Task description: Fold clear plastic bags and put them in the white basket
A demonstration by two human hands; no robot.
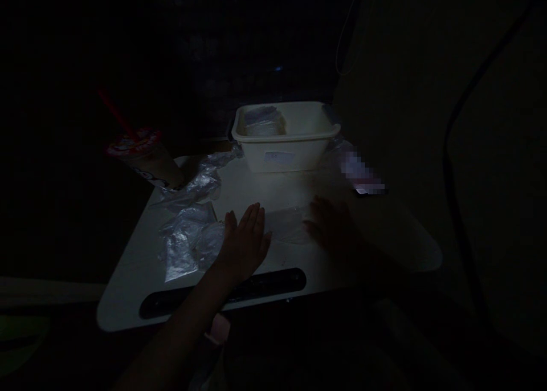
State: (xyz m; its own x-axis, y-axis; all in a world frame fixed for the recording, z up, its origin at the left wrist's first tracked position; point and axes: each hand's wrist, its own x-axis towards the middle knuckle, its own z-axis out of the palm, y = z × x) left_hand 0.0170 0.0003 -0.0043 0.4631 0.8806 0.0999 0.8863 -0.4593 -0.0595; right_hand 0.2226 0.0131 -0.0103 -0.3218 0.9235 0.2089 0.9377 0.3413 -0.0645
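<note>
My left hand (245, 244) lies over the middle of a small white table, palm down, with its fingers stretched out. Between my hands a clear, flat plastic bag (287, 224) rests on the tabletop, its left end close to my left fingers. Across from it, my right hand (331, 223) is in deep shadow and a little blurred, with the fingers apart near the bag's right end. Crumpled clear plastic packets (183, 243) lie just left of my left hand; what they contain is too dark to make out.
A white plastic bin (285, 154) stands at the table's back, a plastic-wrapped packet (262, 122) inside. On the left, a drink cup (156, 166) with a red straw stands beside crinkled plastic (203, 177). A phone-like object (362, 174) lies right. A black slot (269, 284) runs along the front edge.
</note>
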